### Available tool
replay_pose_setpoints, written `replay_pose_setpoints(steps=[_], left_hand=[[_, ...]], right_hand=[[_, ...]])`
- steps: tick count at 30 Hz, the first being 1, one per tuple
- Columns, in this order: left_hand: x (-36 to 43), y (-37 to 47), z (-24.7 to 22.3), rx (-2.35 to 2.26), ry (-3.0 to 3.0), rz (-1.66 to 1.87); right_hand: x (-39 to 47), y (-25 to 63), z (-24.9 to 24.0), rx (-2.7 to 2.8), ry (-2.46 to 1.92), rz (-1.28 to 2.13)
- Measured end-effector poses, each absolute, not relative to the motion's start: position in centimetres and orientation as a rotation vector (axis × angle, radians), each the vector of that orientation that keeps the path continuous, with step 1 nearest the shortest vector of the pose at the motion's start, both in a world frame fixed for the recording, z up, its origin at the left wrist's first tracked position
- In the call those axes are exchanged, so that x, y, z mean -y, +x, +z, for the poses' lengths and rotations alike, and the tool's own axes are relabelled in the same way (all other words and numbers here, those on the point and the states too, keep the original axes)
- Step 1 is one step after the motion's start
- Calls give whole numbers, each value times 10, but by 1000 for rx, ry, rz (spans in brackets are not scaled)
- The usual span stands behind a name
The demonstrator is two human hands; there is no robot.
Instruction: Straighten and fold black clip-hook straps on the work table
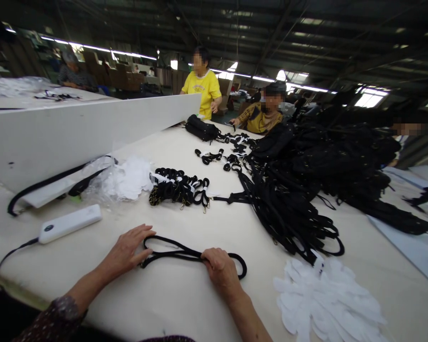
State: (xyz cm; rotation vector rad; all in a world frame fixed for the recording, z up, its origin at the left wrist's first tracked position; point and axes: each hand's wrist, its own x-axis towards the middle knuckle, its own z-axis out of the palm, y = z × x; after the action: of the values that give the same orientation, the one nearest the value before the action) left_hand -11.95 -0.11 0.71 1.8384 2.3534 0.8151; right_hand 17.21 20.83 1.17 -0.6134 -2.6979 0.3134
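Observation:
A black cord strap (174,254) lies doubled on the white table in front of me. My right hand (219,270) is closed around its middle, and a rounded loop of cord sticks out beyond the fingers. At the other end my left hand (133,247) lies with fingers stretched and thumb apart, touching the cord's bend. Bundles of black straps (171,187), wrapped in white bands and showing gold-coloured clasps, sit just beyond. To the right spreads a large tangle of loose black straps (278,209).
White strips (328,299) are piled at the front right, and more white pieces (131,178) lie by clear plastic. A white power bank (71,223) with a cable rests at left, below a white partition (57,137). Black bags (324,156) heap up at right. Co-workers (203,90) are across the table.

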Motion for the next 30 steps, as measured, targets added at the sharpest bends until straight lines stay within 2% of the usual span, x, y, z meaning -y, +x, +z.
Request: replay_pose_setpoints(steps=[4,18,30], left_hand=[[-15,-125,9,-2250,1829,692],[19,-125,5,-2000,1675,955],[28,-110,-12,-2124,1820,946]], right_hand=[[-211,174,10,2683,-594,322],[-211,173,15,2699,-530,333],[-207,172,17,2724,-544,373]])
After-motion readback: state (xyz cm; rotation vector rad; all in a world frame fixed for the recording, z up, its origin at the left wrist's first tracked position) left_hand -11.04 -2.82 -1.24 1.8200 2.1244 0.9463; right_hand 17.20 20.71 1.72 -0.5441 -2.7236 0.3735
